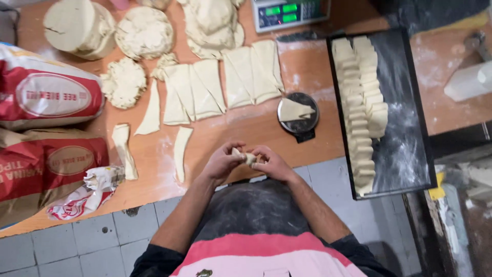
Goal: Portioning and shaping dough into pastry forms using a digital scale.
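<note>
My left hand point(221, 163) and my right hand point(272, 163) meet over the near edge of the wooden table point(256, 128). Together they pinch a small pale dough piece point(248, 157), partly hidden by the fingers of both hands. Just beyond the hands, a small round black scale point(307, 125) carries one triangle of dough point(293, 110). Flat cut dough triangles point(220, 84) lie in a row further back. Two narrow dough strips point(180, 151) lie to the left of my left hand.
A black tray point(405, 118) on the right holds rows of rolled dough pieces point(361, 102). Big dough lumps point(143, 32) and a digital scale point(289, 13) stand at the back. Red and white flour sacks point(46, 95) and a crumpled wrapper point(87, 195) lie at the left.
</note>
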